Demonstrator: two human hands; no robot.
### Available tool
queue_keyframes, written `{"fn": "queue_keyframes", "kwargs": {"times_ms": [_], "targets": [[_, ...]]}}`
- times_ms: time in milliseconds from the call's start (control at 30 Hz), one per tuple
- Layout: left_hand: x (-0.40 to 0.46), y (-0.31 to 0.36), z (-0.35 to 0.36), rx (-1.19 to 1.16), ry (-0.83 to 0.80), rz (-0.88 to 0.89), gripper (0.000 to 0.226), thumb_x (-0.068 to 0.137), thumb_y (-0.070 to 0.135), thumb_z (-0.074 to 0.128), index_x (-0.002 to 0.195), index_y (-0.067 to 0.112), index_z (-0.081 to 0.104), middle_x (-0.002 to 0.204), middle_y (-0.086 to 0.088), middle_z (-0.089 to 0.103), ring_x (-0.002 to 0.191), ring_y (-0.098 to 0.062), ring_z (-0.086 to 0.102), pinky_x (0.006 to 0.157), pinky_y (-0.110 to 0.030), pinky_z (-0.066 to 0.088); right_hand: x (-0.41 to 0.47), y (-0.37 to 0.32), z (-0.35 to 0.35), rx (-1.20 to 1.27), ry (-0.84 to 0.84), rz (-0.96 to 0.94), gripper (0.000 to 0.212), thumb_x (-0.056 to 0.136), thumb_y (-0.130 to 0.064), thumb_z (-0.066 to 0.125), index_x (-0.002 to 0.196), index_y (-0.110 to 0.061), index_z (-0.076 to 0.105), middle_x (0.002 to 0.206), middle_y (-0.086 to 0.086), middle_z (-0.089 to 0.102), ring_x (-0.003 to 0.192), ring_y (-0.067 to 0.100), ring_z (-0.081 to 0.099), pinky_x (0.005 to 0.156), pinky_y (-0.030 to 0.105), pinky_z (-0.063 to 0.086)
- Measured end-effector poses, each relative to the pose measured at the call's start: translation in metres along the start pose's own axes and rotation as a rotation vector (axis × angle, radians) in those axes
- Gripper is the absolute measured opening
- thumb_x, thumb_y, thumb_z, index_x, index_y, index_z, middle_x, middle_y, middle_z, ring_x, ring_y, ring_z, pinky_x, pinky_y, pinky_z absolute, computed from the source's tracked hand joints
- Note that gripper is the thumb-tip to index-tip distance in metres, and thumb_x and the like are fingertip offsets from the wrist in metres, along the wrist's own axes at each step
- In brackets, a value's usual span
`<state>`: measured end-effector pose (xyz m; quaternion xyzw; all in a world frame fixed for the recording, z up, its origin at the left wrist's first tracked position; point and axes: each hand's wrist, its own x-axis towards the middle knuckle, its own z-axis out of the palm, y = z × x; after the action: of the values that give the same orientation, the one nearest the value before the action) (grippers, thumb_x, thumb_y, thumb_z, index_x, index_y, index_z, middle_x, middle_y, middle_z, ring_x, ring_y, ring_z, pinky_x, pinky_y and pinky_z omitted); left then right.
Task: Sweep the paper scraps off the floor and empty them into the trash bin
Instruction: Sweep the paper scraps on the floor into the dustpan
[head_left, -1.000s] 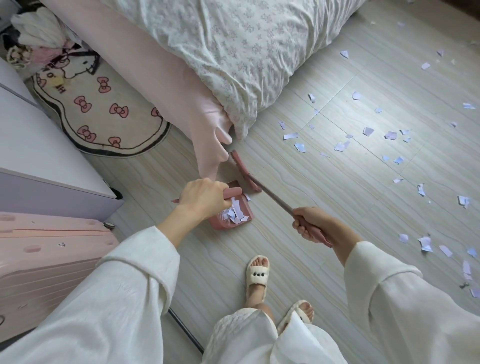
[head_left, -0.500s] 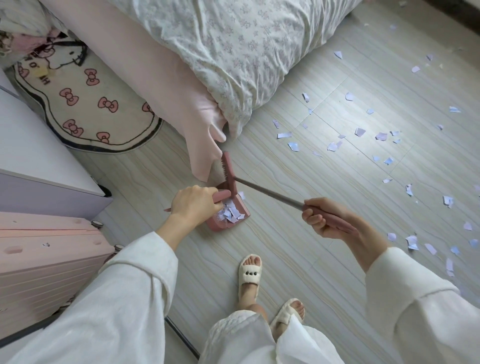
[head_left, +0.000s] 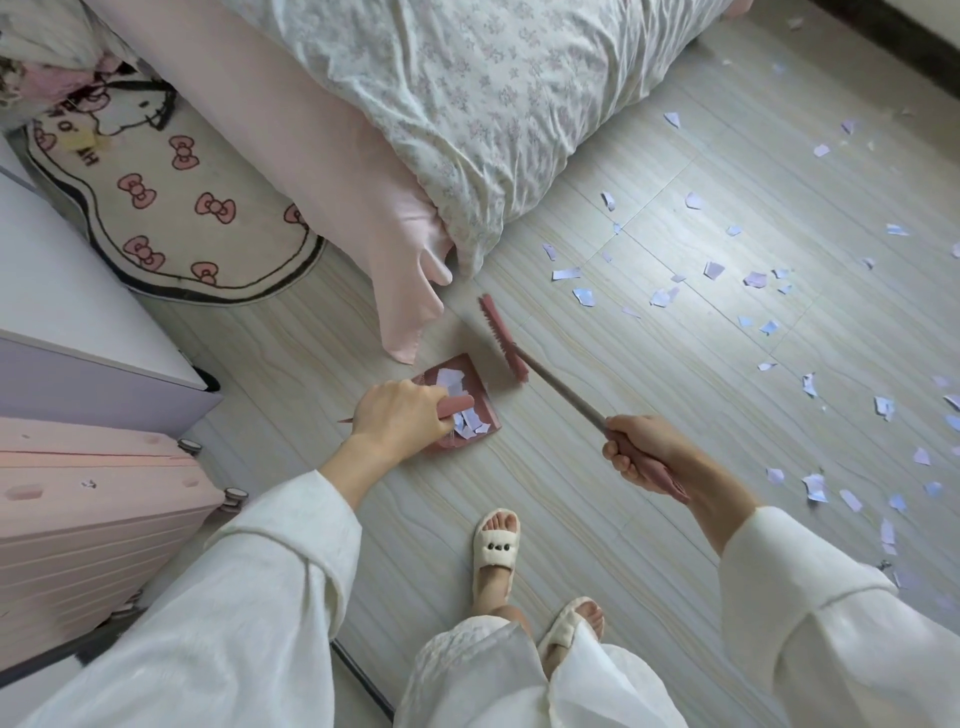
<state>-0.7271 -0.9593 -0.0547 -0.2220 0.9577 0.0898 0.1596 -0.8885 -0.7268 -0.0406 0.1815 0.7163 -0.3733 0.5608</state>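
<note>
Broom head (head_left: 503, 340) now beside dustpan (head_left: 470, 395)

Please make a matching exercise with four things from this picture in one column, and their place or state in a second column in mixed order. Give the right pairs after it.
1. dustpan
2. brush
3. rug
4. suitcase

A. held by the right hand
B. pink, at the left edge
C. holds scraps, handle gripped by the left hand
D. printed with pink bows

Pairs: 1-C, 2-A, 3-D, 4-B
</note>
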Motion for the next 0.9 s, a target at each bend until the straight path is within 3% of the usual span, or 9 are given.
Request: {"fn": "queue_keyframes", "kwargs": {"times_ms": [400, 533, 600, 700, 800, 900], "targets": [[-0.007, -0.011, -0.020, -0.016, -0.013, -0.054, 0.020, 0.084, 0.041, 0.053, 0.088, 0.025, 0.064, 0.087, -0.008, 0.067, 0.084, -0.030, 0.061, 0.064, -0.029, 0.035, -0.001, -0.002, 0.005, -0.074, 0.049, -0.001, 0.015, 0.095, -0.008, 0.038, 0.081, -0.006, 0.044, 0.060, 0.009, 0.049, 0.029, 0.009, 0.043, 0.031, 0.014, 0.036], [-0.003, -0.015, -0.011, -0.007, -0.062, -0.098, 0.021, 0.084, 0.041, 0.052, 0.080, 0.022, 0.059, 0.084, -0.008, 0.066, 0.082, -0.029, 0.061, 0.063, -0.029, 0.036, 0.001, 0.001, 0.024, -0.323, 0.050, -0.046, 0.018, 0.096, -0.005, 0.037, 0.082, -0.005, 0.048, 0.058, 0.009, 0.048, 0.031, 0.012, 0.042, 0.031, 0.014, 0.034], [-0.001, -0.017, -0.005, -0.034, -0.071, -0.111, 0.022, 0.085, 0.042, 0.051, 0.074, 0.023, 0.054, 0.083, -0.007, 0.066, 0.080, -0.029, 0.061, 0.062, -0.029, 0.035, 0.003, 0.007, 0.043, -0.439, 0.017, -0.063, 0.019, 0.096, -0.005, 0.036, 0.084, -0.004, 0.051, 0.058, 0.009, 0.048, 0.033, 0.014, 0.042, 0.031, 0.015, 0.035], [-0.002, -0.023, 0.004, -0.050, -0.071, -0.120, 0.022, 0.084, 0.041, 0.051, 0.076, 0.022, 0.059, 0.082, -0.007, 0.067, 0.079, -0.029, 0.060, 0.062, -0.028, 0.035, 0.010, -0.002, 0.059, -0.333, -0.103, -0.001, 0.014, 0.097, -0.008, 0.038, 0.088, -0.003, 0.048, 0.054, 0.007, 0.050, 0.031, 0.011, 0.043, 0.031, 0.015, 0.033], [-0.002, -0.032, 0.006, -0.059, -0.062, -0.128, 0.020, 0.082, 0.041, 0.050, 0.078, 0.024, 0.061, 0.083, -0.007, 0.068, 0.081, -0.030, 0.061, 0.063, -0.029, 0.035, 0.007, -0.023, 0.037, -0.229, -0.223, 0.079, 0.023, 0.100, -0.020, 0.039, 0.081, -0.009, 0.044, 0.044, 0.000, 0.050, 0.028, 0.007, 0.040, 0.028, 0.013, 0.031], [0.000, -0.034, 0.004, -0.056, -0.059, -0.128, 0.021, 0.082, 0.043, 0.050, 0.081, 0.026, 0.063, 0.087, -0.008, 0.068, 0.084, -0.030, 0.062, 0.064, -0.029, 0.035, -0.001, -0.028, 0.013, -0.274, -0.214, 0.028, 0.021, 0.100, -0.024, 0.043, 0.083, -0.010, 0.046, 0.048, 0.001, 0.052, 0.031, 0.009, 0.041, 0.029, 0.015, 0.032]]}}
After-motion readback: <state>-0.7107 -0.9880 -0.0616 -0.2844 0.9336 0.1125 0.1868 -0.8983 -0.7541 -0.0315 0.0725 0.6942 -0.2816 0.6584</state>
